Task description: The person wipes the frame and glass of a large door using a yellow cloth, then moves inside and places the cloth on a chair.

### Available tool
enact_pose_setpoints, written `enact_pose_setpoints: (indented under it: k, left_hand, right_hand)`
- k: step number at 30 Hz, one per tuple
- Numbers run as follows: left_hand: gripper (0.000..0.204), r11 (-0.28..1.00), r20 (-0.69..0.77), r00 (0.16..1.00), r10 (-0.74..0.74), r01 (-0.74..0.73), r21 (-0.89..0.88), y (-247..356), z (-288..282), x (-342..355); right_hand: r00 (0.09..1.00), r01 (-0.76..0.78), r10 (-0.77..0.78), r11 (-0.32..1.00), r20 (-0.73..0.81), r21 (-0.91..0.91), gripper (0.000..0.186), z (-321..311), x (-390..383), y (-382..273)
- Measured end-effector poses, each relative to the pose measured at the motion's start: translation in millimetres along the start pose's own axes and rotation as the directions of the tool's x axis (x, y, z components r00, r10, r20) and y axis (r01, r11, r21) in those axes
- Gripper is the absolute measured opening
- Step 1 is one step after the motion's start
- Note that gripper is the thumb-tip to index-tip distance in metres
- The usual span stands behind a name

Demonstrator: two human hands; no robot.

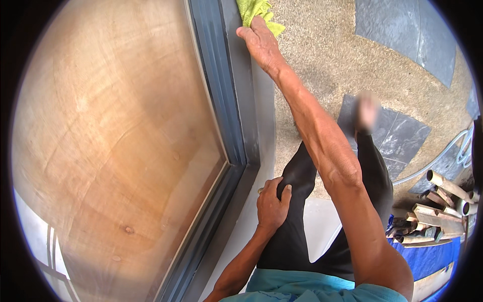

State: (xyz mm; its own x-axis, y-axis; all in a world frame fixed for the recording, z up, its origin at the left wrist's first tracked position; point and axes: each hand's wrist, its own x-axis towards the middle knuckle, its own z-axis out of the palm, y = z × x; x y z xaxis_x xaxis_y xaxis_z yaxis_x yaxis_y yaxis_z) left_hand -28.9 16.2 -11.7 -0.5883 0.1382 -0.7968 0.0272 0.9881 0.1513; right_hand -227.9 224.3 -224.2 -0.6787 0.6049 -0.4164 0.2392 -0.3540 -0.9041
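Observation:
My right arm stretches far ahead, and my right hand (pixel 261 46) grips a yellow-green cloth (pixel 255 11) against the grey sill (pixel 232 32) beside a window frame. Part of the cloth is cut off by the top of the view, and some fingers are hidden in it. My left hand (pixel 272 205) rests on my left knee, in black trousers, holding nothing; its thumb is apart from the curved fingers. On the left, a dark grey metal frame (pixel 221 100) surrounds a large glass pane (pixel 121 126), with a wood-grained sheet showing through it.
Pebbled ground (pixel 312 60) and dark slate slabs (pixel 397 25) lie to the right. A pale blue hose (pixel 427 163) curls at the far right. Below it, wood offcuts and tubes (pixel 437 216) are piled by a blue tarp (pixel 427 261). A white surface (pixel 319 226) shows between my legs.

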Motion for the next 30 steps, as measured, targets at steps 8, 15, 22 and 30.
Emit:
enact_pose_setpoints:
  k: [8, 15, 22, 30]
  left_hand:
    - [0.036, 1.000, 0.022, 1.000, -0.010, 0.010, 0.028, 1, 0, 4]
    - [0.034, 0.998, 0.012, 0.998, -0.064, 0.064, -0.020, 4, -2, 6]
    - [0.033, 0.998, 0.000, 0.998, -0.060, 0.060, -0.002, 9, 1, 6]
    - [0.034, 0.993, -0.032, 0.999, -0.007, 0.011, 0.121, 22, 8, 7]
  right_hand:
    - [0.999, 0.017, -0.015, 0.997, 0.033, -0.078, 0.053, 23, -130, 29]
    - [0.988, 0.150, -0.154, 0.977, -0.015, -0.150, 0.047, 7, 6, 5]
    - [1.000, -0.029, 0.028, 0.977, -0.008, -0.210, 0.047, 6, -7, 28]
    - [0.737, -0.660, 0.654, 0.641, 0.172, 0.392, 0.022, -61, -154, 48]
